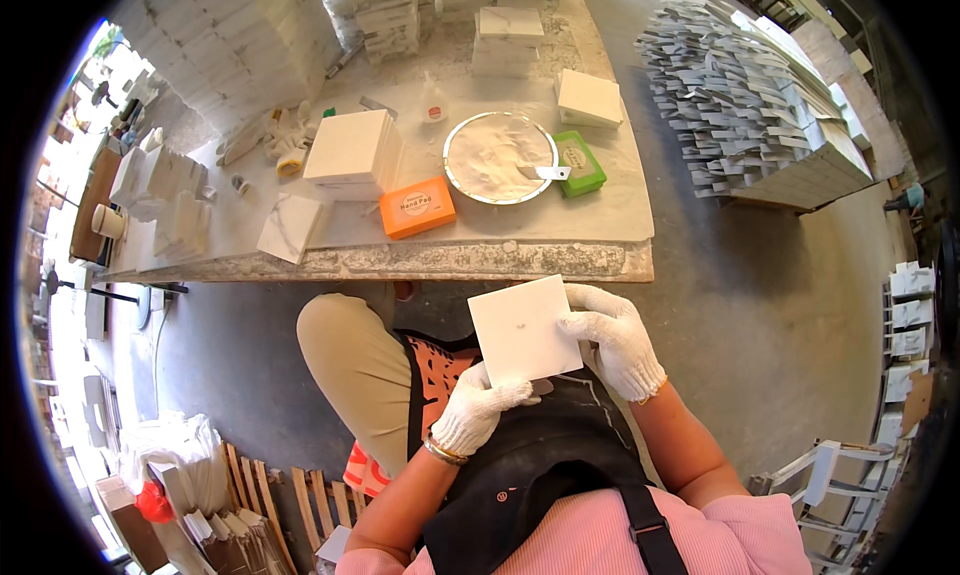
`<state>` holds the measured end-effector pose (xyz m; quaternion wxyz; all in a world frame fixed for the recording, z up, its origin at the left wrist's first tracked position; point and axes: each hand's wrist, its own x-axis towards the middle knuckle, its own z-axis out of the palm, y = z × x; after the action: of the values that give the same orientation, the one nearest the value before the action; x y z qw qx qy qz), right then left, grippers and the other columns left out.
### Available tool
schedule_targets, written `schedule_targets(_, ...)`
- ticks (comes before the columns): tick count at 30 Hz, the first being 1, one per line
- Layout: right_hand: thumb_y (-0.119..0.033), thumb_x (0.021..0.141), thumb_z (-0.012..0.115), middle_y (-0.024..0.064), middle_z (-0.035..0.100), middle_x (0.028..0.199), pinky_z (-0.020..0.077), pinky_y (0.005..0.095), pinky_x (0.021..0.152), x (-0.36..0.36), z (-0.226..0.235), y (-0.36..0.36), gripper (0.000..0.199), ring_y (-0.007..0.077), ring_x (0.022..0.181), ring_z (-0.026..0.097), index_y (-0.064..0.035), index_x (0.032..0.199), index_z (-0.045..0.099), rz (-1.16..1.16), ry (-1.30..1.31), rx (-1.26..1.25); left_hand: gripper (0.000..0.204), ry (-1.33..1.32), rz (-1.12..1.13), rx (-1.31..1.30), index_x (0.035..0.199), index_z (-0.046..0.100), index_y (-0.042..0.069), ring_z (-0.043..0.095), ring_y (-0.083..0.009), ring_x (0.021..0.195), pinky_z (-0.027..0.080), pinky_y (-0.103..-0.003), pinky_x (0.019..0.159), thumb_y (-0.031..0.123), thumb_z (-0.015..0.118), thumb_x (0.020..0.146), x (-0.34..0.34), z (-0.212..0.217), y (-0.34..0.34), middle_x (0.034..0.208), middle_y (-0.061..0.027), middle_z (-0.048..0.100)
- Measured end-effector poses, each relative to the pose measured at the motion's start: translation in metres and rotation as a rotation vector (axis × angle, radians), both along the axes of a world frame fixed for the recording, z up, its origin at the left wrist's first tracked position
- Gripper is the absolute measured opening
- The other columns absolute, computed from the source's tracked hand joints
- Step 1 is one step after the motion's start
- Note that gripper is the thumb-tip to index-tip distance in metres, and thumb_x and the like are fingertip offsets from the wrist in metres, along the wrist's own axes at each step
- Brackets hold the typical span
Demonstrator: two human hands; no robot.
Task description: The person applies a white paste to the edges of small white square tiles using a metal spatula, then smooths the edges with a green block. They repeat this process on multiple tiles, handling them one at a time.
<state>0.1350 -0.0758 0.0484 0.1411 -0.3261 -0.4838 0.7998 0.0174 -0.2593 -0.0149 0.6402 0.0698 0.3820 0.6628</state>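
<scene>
I hold a white square tile (522,327) above my lap, its flat face toward me. My left hand (478,409), in a white knit glove, grips the tile's lower left corner. My right hand (615,337), gloved the same way, holds the tile's right edge. A black apron covers my lap beneath the tile.
A stone worktable (420,260) stands in front of me. It bears a round pan of white paste with a scraper (499,158), an orange block (417,207), a green block (580,163), stacked white tiles (350,155) and a loose tile (290,227). Piled grey pieces (740,95) sit to the right, wooden slats (260,505) at lower left.
</scene>
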Motion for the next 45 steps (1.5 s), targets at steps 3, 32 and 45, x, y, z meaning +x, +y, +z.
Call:
schedule_targets(3, -0.018, 0.088, 0.068, 0.0089, 0.073, 0.116, 0.0551, 0.0275, 0.081, 0.0, -0.003, 0.003, 0.047, 0.0137, 0.096, 0.069, 0.0033, 0.13, 0.067, -0.005, 0.007, -0.025, 0.053, 0.036, -0.026, 0.005, 0.133, 0.059, -0.006, 0.071, -0.0275, 0.11, 0.058, -0.035, 0.091, 0.017, 0.079, 0.089, -0.002, 0.0, 0.001, 0.124, -0.0173, 0.07)
schedule_targets(32, -0.015, 0.093, 0.068, 0.0107, 0.071, 0.122, 0.0509, 0.0308, 0.096, -0.031, 0.035, 0.037, 0.041, 0.0164, 0.108, 0.065, 0.0043, 0.129, 0.067, 0.212, -0.173, 0.435, 0.059, -0.159, 0.186, 0.097, 0.141, 0.053, -0.001, 0.062, -0.0226, 0.12, 0.051, -0.041, 0.104, 0.016, 0.078, 0.091, -0.045, -0.017, 0.063, 0.13, -0.0095, 0.064)
schedule_targets(45, -0.028, 0.085, 0.079, 0.0078, 0.069, 0.097, 0.0538, 0.0375, 0.077, -0.096, 0.042, 0.114, 0.029, 0.0258, 0.091, 0.067, -0.0124, 0.108, 0.074, 0.01, -0.357, 1.678, 0.04, -0.197, 0.409, 0.044, 0.135, 0.059, -0.002, 0.065, -0.0211, 0.114, 0.052, -0.038, 0.103, 0.009, 0.069, 0.097, -0.079, -0.013, 0.08, 0.125, -0.009, 0.067)
